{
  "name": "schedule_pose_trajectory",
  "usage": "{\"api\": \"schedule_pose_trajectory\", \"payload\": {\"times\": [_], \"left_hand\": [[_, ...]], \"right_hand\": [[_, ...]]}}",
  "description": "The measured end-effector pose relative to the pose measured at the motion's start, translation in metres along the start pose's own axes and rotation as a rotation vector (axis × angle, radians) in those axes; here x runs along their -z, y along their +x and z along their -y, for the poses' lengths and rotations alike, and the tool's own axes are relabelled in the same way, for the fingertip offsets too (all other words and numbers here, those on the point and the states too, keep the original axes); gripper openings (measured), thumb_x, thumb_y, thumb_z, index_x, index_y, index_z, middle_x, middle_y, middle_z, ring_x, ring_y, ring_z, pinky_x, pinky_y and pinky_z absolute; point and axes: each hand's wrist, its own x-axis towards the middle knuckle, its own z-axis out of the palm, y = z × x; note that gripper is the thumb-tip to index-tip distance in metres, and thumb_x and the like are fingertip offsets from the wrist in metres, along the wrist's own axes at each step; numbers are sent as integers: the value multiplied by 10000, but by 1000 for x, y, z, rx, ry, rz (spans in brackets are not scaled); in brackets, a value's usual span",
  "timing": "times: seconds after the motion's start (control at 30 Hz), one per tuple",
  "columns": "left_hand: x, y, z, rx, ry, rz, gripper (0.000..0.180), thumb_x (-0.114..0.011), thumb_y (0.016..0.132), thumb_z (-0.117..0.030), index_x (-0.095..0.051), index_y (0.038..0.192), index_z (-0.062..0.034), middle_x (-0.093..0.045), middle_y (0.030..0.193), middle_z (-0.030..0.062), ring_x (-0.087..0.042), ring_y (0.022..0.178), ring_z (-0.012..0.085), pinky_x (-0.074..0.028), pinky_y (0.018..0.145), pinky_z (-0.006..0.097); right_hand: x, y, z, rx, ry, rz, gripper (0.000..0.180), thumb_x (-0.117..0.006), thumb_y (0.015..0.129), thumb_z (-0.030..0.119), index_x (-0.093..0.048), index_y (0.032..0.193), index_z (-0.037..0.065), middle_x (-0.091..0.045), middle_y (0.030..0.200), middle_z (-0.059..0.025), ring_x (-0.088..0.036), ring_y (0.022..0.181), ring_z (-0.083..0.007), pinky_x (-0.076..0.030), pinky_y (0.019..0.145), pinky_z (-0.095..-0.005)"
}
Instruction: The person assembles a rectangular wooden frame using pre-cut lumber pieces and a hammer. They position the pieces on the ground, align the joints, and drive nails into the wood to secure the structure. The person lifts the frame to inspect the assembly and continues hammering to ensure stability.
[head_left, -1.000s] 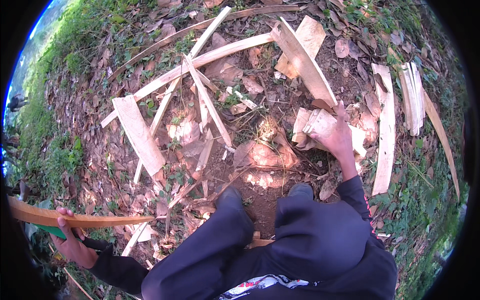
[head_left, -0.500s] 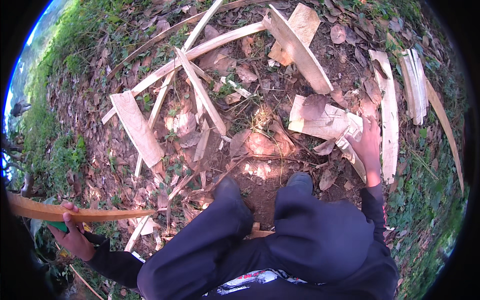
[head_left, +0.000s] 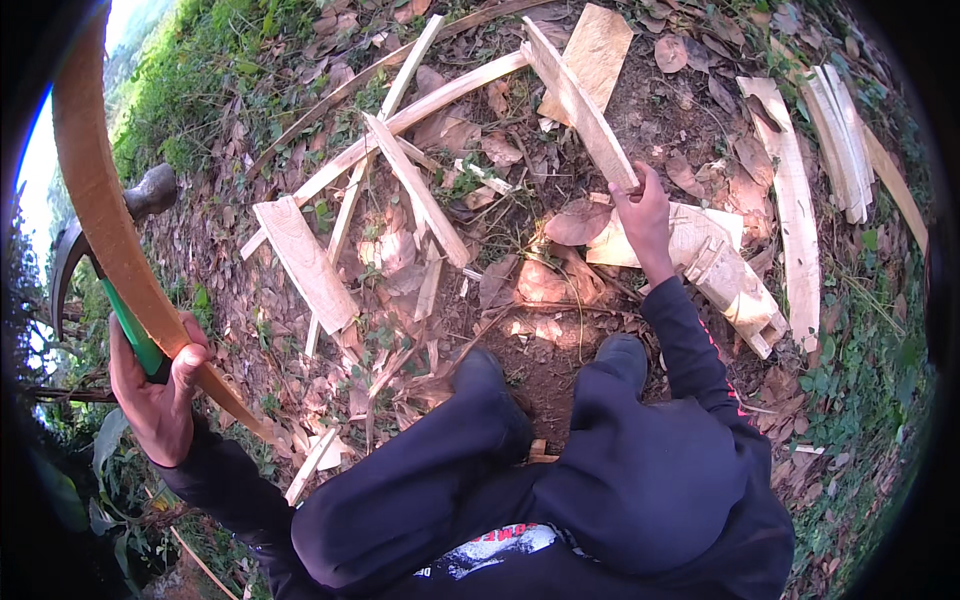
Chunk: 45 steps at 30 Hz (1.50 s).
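Pale board [head_left: 583, 110] lies well ahead of the right boot [head_left: 624, 360], with its far part next to a wider board [head_left: 602, 55]. The right hand [head_left: 645, 225] has its thumb and fingers nearly closed around the board's near end. It looks like a pinch, but I cannot tell how tight. Left of the boot, the left hand [head_left: 160, 400] is wrapped around both a curved wood strip [head_left: 120, 245] and a green-handled hammer [head_left: 152, 192]. I think the step in hand is getting hold of the board. Lifting it would call for a firm pinch. Split wood [head_left: 735, 290] lies ahead and right of the boot. No box or bag shows; the wood lies loose among dry leaves [head_left: 578, 222].
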Motion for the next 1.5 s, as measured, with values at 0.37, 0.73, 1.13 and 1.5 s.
{"api": "schedule_pose_trajectory", "payload": {"times": [0.37,0.73,1.13,1.5], "left_hand": [[-87,55,-42,-219,511,262,481,-840,806,-233,-585,1124,21,-637,772,161,-571,647,245,-473,652,354],[-188,46,-1,-380,513,582,420,-772,859,-259,-560,1135,-24,-649,803,234,-665,769,435,-502,652,468],[-285,49,30,-431,504,742,363,-745,888,-263,-571,1102,-27,-634,772,214,-654,738,420,-504,636,465],[-308,49,44,-298,490,742,273,-764,849,-139,-571,999,-18,-630,811,215,-634,738,428,-496,637,473]], "right_hand": [[22,-52,-41,292,-706,298,651,-812,712,418,-592,1229,90,-539,1235,-104,-454,1243,-306,-335,1044,-560],[45,-22,-7,29,16,169,558,-704,890,258,-545,1362,8,-619,1164,-190,-625,1049,-368,-496,934,-430],[11,-36,-3,213,83,108,393,-621,955,147,-601,1327,23,-643,1172,-183,-611,1080,-354,-490,953,-426],[36,-35,-3,96,253,87,332,-671,906,154,-625,1206,21,-638,1148,-164,-617,1092,-352,-497,964,-420]]}}
